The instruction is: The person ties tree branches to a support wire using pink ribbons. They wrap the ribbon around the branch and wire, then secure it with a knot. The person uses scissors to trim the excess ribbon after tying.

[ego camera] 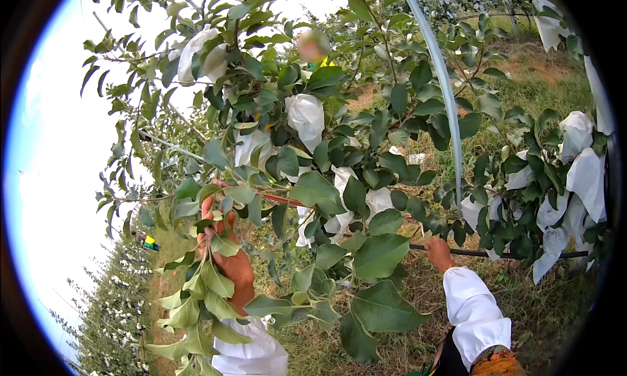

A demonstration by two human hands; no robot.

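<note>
My left hand (232, 258) is raised among the leaves of a fruit tree, its fingers closed around the stem of a leafy shoot (208, 290). Pale green leaves of that shoot hang below the hand, and other leaves partly cover the fingers. A thin red length (281, 198) runs through the foliage beside the hand; leaves hide its ends, and I cannot tell what it is. Lower right, my right hand (439, 253) is a fist beside a black hose (470, 252). A thin pale strip (422, 230) rises from its fingers. White fruit bags (306, 121) hang in the branches.
A pale blue-grey strap (443, 77) comes down in front of the tree. More white bags (587, 177) hang at the right. Dry grass (411, 297) covers the ground. A blurred person (313, 46) stands behind the foliage, and another person (147, 241) is far left near a tree row (105, 317).
</note>
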